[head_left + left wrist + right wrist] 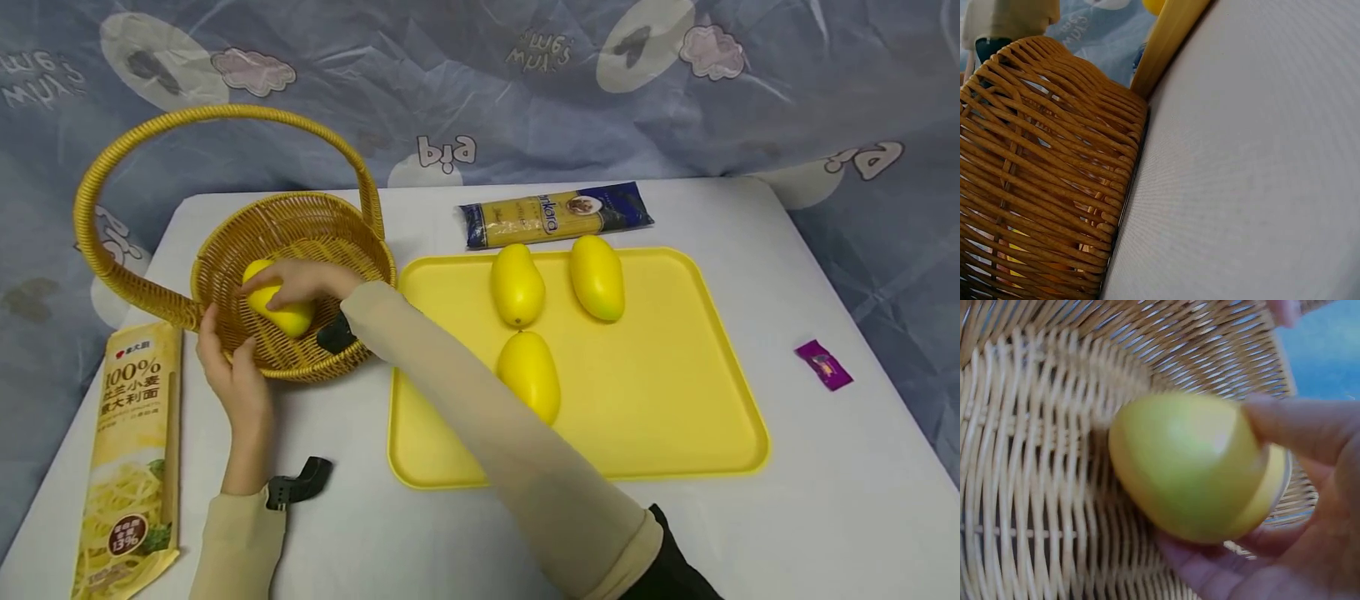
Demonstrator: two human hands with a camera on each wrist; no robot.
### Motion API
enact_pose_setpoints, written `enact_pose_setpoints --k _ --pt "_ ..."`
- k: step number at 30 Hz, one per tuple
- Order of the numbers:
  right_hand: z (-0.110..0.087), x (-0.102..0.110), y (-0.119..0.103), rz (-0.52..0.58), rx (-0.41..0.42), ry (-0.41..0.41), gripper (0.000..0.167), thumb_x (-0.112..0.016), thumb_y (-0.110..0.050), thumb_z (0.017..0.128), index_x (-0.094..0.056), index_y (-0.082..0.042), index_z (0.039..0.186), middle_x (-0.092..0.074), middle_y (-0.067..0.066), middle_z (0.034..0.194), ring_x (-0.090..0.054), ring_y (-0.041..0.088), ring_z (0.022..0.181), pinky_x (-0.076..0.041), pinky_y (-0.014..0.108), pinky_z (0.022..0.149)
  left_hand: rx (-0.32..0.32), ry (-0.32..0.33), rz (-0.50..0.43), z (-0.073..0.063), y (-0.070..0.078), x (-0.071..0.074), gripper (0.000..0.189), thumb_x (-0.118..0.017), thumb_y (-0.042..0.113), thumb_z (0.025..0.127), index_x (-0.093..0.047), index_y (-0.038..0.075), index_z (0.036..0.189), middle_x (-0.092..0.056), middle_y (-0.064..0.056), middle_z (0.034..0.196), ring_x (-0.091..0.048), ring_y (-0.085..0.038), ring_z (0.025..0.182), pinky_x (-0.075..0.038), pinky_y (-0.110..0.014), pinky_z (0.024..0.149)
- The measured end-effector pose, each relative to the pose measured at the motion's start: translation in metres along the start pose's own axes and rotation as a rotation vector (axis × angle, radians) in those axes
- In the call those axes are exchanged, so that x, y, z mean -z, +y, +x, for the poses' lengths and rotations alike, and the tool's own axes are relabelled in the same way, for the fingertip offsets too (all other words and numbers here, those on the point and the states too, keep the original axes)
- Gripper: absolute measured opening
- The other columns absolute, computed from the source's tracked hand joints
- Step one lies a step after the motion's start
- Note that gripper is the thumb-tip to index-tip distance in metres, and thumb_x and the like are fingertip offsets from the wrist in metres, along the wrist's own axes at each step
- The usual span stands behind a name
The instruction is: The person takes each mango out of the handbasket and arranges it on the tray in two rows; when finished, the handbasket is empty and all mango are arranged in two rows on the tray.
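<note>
Inside the wicker basket (300, 218), my right hand (303, 282) holds a yellow mango (295, 318). In the right wrist view the thumb lies on one side of this mango (1185, 462) and fingers curl under the other, close to the woven wall. My left hand (238, 387) grips the basket's near left rim beside the handle base, with the thumb over the rim. The left wrist view shows the basket's woven side (1054, 162), and the left hand is outside that view.
A yellow tray (645, 400) bears three more mangoes (517, 285), one partly behind my right sleeve. A blue-ended pasta packet (555, 217) lies behind it. A tall spaghetti pack (131, 450) lies at left, a small purple packet (824, 365) at right. The handle (232, 112) arches above the basket.
</note>
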State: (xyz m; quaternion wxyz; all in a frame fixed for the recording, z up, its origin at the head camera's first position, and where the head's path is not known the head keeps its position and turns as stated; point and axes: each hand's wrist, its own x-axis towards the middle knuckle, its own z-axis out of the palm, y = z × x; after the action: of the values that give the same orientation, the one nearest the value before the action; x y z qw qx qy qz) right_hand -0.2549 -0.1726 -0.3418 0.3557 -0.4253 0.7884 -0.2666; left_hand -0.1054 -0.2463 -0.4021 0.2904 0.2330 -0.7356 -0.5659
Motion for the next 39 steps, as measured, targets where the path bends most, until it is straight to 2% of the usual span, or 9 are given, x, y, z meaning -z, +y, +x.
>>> enact_pose_setpoints --k 10,18,28,35,39 --pt "-0.033 0.022 -0.012 -0.093 0.059 0.031 0.048 -0.051 -0.021 0.095 -0.042 -0.029 0.141 -0.036 -0.012 0.151 -0.026 0.004 0.14 -0.026 0.016 0.109 0.025 -0.005 0.0 0.007 -0.002 0.0 0.056 -0.036 0.005 0.09 -0.034 0.016 0.145 -0.027 -0.001 0.152 -0.021 -0.008 0.141 -0.013 -0.017 0.114" --pt "-0.072 0.03 -0.015 -0.192 0.044 0.133 0.049 -0.052 -0.033 0.094 -0.039 -0.037 0.141 -0.036 -0.012 0.15 -0.034 0.006 0.135 -0.032 0.018 0.101 0.04 0.0 0.02 0.006 -0.004 0.001 0.055 -0.036 0.005 0.09 -0.034 0.016 0.144 -0.028 0.0 0.152 -0.021 -0.007 0.141 -0.013 -0.014 0.112" --pt "-0.124 0.03 -0.01 -0.208 0.096 0.195 0.048 -0.052 -0.034 0.094 -0.041 -0.036 0.141 -0.039 -0.016 0.148 -0.033 0.003 0.137 -0.03 0.018 0.107 0.068 -0.013 0.028 0.003 -0.001 0.001 0.055 -0.034 0.006 0.092 -0.031 0.02 0.145 -0.027 0.001 0.153 -0.02 -0.005 0.142 -0.013 -0.011 0.112" --pt "-0.158 0.022 -0.002 -0.16 0.185 0.256 0.047 -0.054 -0.031 0.094 -0.044 -0.029 0.14 -0.047 -0.01 0.143 -0.046 0.003 0.122 -0.036 0.016 0.098 0.064 -0.016 -0.006 0.004 0.0 0.0 0.056 -0.033 0.004 0.092 -0.031 0.018 0.145 -0.025 0.0 0.154 -0.019 -0.005 0.142 -0.012 -0.01 0.111" --pt "-0.183 0.012 0.008 -0.098 0.257 0.306 0.047 -0.055 -0.029 0.093 -0.046 -0.023 0.14 -0.05 -0.006 0.141 -0.047 0.005 0.117 -0.038 0.019 0.096 0.053 -0.012 -0.009 0.004 -0.002 0.0 0.055 -0.033 0.004 0.092 -0.032 0.016 0.145 -0.026 -0.001 0.153 -0.019 -0.005 0.141 -0.013 -0.009 0.11"
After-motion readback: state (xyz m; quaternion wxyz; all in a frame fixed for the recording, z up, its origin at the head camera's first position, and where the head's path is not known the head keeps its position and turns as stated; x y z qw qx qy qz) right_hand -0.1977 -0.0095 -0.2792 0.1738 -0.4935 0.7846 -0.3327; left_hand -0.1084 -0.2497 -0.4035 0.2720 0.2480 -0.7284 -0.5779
